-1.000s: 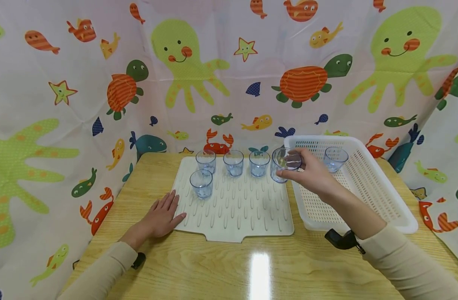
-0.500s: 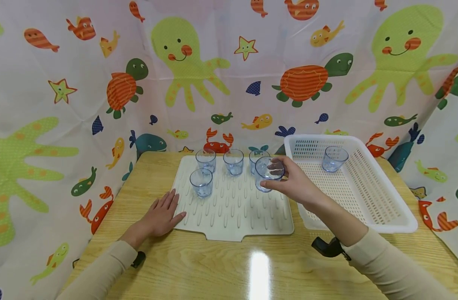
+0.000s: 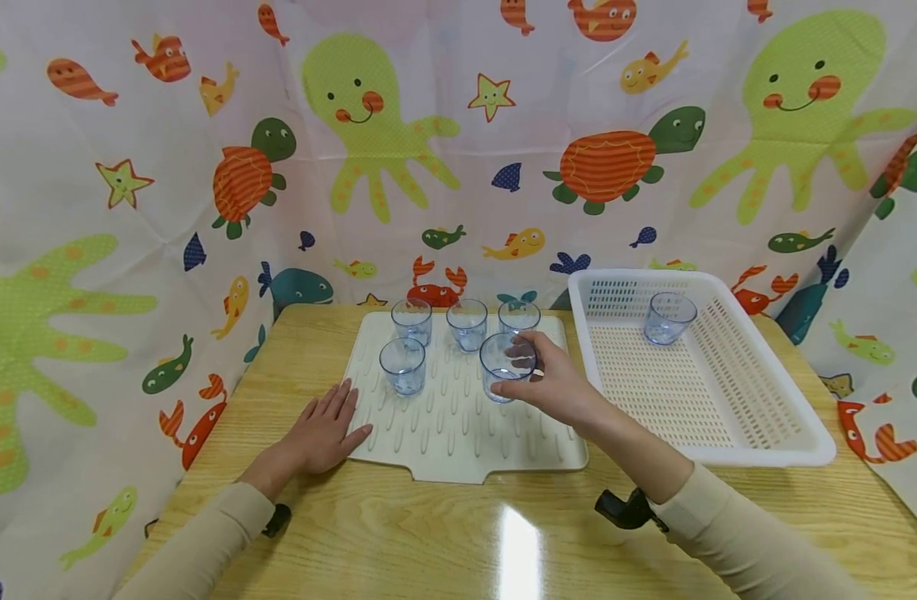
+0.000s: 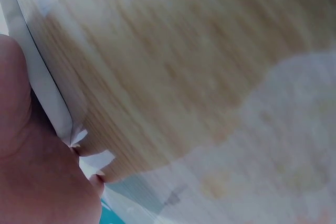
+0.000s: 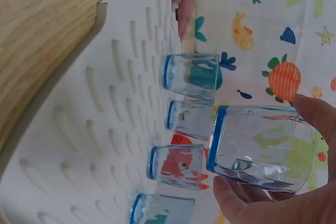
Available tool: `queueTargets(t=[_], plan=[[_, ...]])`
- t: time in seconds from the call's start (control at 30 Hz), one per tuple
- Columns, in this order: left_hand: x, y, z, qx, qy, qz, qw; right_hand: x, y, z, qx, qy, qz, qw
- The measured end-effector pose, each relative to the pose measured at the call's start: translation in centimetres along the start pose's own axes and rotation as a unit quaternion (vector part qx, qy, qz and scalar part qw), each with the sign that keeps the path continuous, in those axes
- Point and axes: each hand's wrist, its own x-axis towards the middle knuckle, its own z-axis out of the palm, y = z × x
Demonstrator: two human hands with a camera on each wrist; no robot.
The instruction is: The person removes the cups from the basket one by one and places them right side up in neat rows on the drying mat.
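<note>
My right hand (image 3: 552,383) grips a clear bluish drinking glass (image 5: 257,148) by its side, thumb and fingers around it. The glass is upright over the middle of the white ribbed draining mat (image 3: 443,450), to the right of the front-left glass (image 3: 403,368). Behind stands a back row of like glasses on the mat: the left one (image 3: 412,321), the middle one (image 3: 468,325) and the right one (image 3: 519,315). At the mat's left edge, my left hand (image 3: 319,437) rests with fingers extended, fingertips and thumb right at the rim. The left wrist view shows mostly wood and part of that hand.
A white perforated plastic basket (image 3: 706,450) stands right of the mat, with one glass (image 3: 668,319) at its back. The wooden table (image 3: 398,542) continues in front. A sea-animal curtain (image 3: 428,108) hangs behind and along both sides.
My right hand has carried the glass left and toward me, from beside the basket's left rim to the middle of the mat. My left hand has stayed in place.
</note>
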Motion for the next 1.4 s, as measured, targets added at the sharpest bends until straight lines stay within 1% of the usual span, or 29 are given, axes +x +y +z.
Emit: queueTargets(t=[0.2, 0.33, 0.43, 0.67, 0.8, 0.9, 0.97, 1.17, 1.27, 1.4], plan=[[0.1, -0.2, 0.1, 0.003, 0.009, 0.003, 1.0000, 0.7, 0.4, 1.2, 0.013, 0.013, 0.016, 0.9997], [0.1, -0.2, 0.2, -0.001, 0.006, 0.005, 1.0000, 1.4, 0.8, 1.9, 0.030, 0.021, 0.030, 0.9989], [0.0, 0.1, 0.0, -0.009, 0.002, 0.006, 0.9999, 2.0, 1.2, 2.5, 0.043, 0.027, 0.039, 0.9979], [-0.4, 0.6, -0.7, -0.002, -0.007, 0.000, 1.0000, 3.7, 2.0, 3.7, 0.059, 0.051, 0.056, 0.9954], [-0.5, 1.0, -1.2, -0.002, -0.011, -0.001, 0.9999, 4.4, 2.4, 4.1, 0.054, 0.057, 0.065, 0.9948], [-0.5, 1.1, -1.3, 0.001, -0.011, 0.000, 0.9999, 4.9, 2.8, 4.2, 0.047, 0.057, 0.072, 0.9947], [-0.4, 0.9, -1.1, 0.005, -0.010, -0.002, 0.9999, 5.2, 3.0, 4.3, 0.040, 0.059, 0.075, 0.9946], [0.2, -0.3, 0.2, 0.001, 0.007, 0.003, 1.0000, 6.3, 3.6, 5.0, 0.027, 0.063, 0.077, 0.9947], [0.3, -0.4, 0.3, 0.001, 0.009, 0.005, 1.0000, 6.5, 3.6, 5.6, 0.021, 0.062, 0.080, 0.9946], [0.1, -0.1, 0.0, -0.002, 0.005, 0.003, 1.0000, 6.6, 3.8, 6.1, 0.017, 0.063, 0.079, 0.9948]])
